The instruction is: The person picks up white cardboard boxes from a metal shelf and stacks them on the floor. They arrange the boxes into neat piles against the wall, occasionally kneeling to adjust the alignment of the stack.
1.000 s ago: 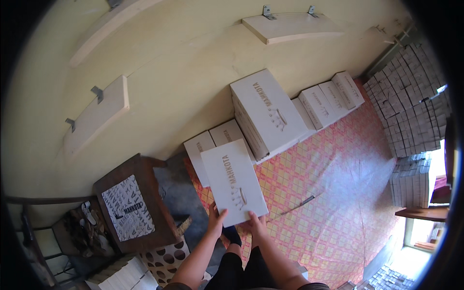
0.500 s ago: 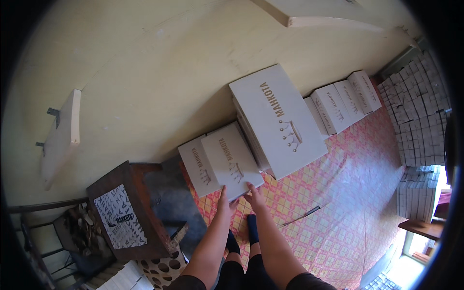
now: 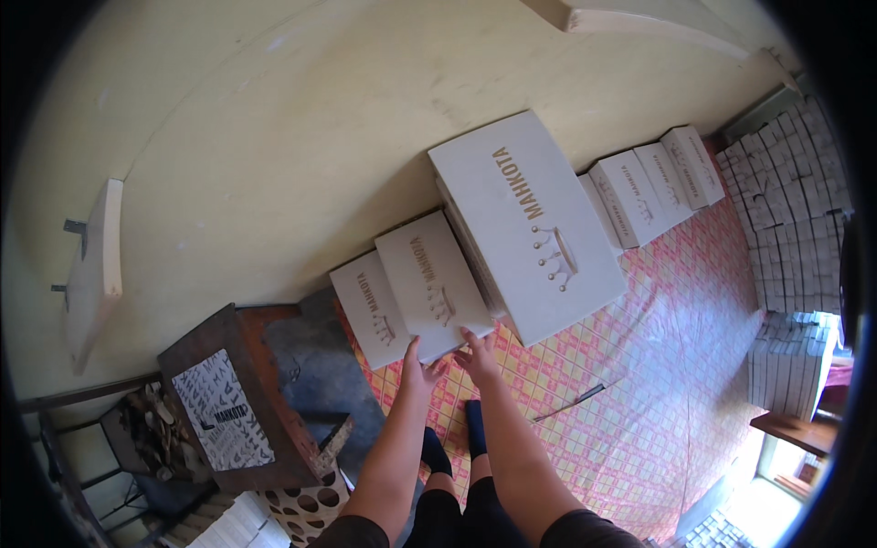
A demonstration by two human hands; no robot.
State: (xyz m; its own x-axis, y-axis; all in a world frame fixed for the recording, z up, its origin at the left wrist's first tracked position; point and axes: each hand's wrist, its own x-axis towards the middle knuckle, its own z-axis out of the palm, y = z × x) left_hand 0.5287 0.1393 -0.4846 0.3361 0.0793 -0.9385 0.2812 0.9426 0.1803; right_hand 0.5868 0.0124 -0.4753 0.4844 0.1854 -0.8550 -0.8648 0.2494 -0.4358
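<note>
A white carton with gold lettering and a crown print stands against the wall, higher than the white carton on its left. At the raised carton's near edge are both my hands. My left hand touches the near left corner, fingers stretched and apart. My right hand lies by the near right corner, its fingers also spread, with fingertips against the edge. Neither hand is wrapped round the carton. What lies beneath the raised carton is hidden. A much larger white carton stands close on its right.
Several smaller white cartons line the wall farther right. Stacked white blocks fill the right side. A thin dark tool lies on the checkered floor sheet. A brown wooden cabinet stands at left; a shelf juts from the wall.
The raised carton has slid toward the wall relative to the carton on its left. My hands have loosened at its near edge, with their fingers more spread. The view has shifted slightly.
</note>
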